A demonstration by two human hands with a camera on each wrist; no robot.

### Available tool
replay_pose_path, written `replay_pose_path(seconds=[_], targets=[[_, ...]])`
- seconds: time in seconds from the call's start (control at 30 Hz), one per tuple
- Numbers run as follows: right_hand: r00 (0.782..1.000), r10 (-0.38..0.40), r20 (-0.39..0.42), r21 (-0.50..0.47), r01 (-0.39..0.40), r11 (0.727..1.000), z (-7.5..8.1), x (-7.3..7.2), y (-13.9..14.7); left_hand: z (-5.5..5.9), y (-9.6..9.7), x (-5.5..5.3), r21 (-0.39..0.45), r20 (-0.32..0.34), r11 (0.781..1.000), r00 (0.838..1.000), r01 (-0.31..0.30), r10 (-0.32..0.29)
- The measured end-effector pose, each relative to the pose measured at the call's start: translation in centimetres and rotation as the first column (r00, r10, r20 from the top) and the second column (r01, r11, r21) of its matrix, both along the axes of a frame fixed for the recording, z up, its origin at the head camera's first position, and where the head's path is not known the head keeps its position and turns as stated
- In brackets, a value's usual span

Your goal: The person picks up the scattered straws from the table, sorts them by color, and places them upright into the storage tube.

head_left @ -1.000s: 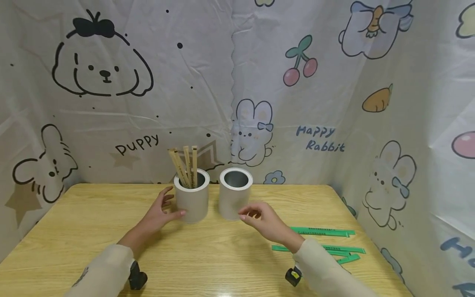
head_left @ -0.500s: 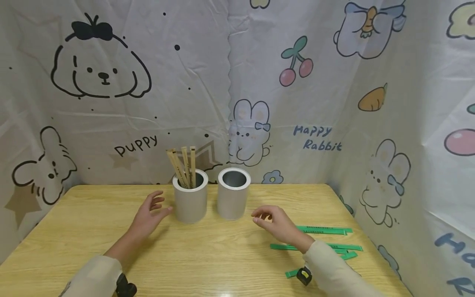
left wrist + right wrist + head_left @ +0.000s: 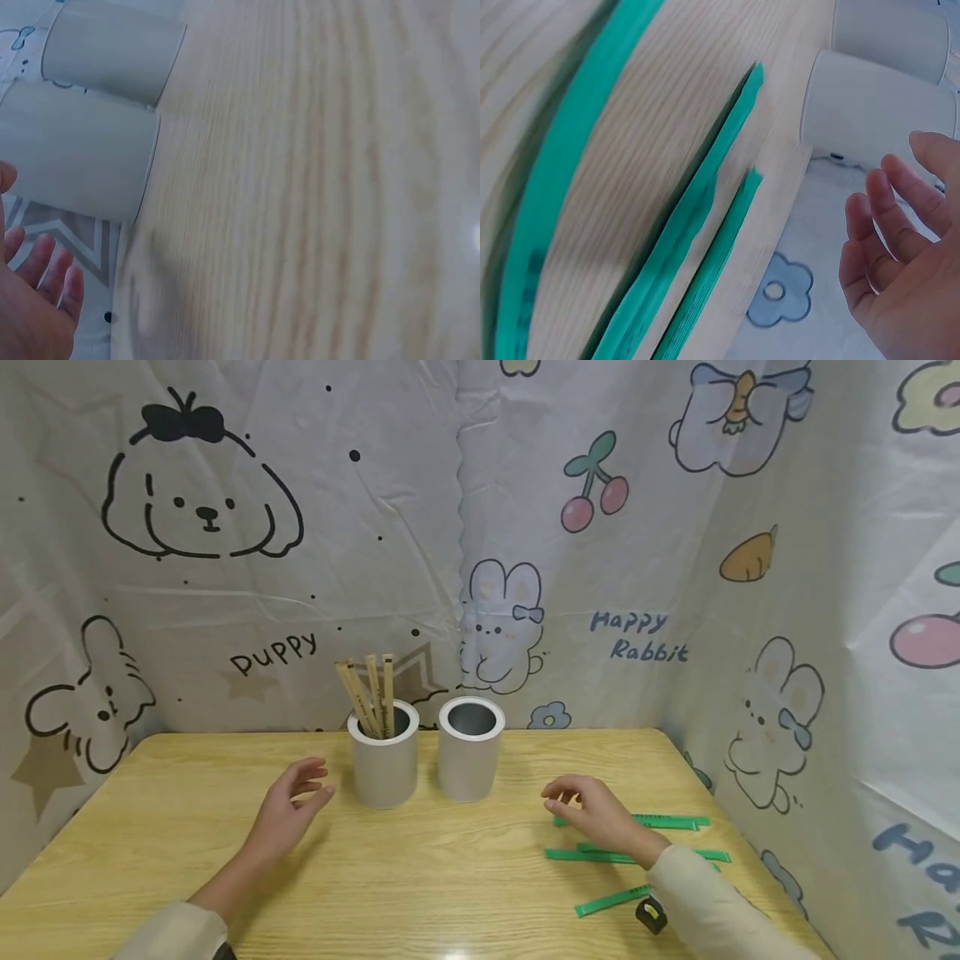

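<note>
head view: plain cup (image 3: 468, 764) taken as landmark, upright toward the back of the tabletop (image 3: 435, 868); nothing rises over its rim, bottom not visible. just left of it, a small gap between, second cup (image 3: 384, 772), also upright, with tan sticks (image 3: 388, 693) leaning out of its mouth.

right of the plain cup and on the person's side of it: green sticks, lying flat in loose rows. rear row (image 3: 675, 821) runs mostly left to right; middle row (image 3: 558, 855) likewise, pieces overlapping; front stick (image 3: 611, 902) lies slantwise, its cup-side end closer to the person. exact count uncertain, since arm and sleeve cover parts.

right hand (image 3: 597, 814): right of the plain cup, well apart from it, over the cup-side ends of the rear row as the head view has it. fingers softly bent, thumb parted from them, holding nothing. right wrist view shows bare wood and a gap between hand and green; no contact seen.

key relation, as i judge it: the green lies below the right fingers and off toward the person, long axes mostly sideways to the plain cup. right hand clearly the nearer.

left hand (image 3: 285, 802): left of the plain cup, beyond the second cup, touching neither. fingers loose and spread, thumb apart, holding nothing.
</note>
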State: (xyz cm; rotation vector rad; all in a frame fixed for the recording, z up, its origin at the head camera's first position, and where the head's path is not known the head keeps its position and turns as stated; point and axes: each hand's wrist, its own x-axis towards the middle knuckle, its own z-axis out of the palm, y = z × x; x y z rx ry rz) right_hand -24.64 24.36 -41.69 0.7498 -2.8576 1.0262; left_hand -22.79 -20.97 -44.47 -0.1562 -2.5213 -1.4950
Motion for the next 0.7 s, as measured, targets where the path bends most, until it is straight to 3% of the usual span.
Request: replay_pose_path(seconds=[0.37, 0.7], targets=[[0.997, -0.07, -0.027, 0.051, 0.071, 0.996, 0.0, 0.1, 3.4, 0.2, 1.8, 0.9, 0.079, -0.072, 0.997, 0.997, 0.014, -0.008], [0.994, -0.101, 0.034, 0.047, 0.099, 0.994, -1.0, -0.1, 4.9, -0.4, 3.1, 1.3, 0.115, -0.025, 0.988, 0.995, 0.101, -0.099]])
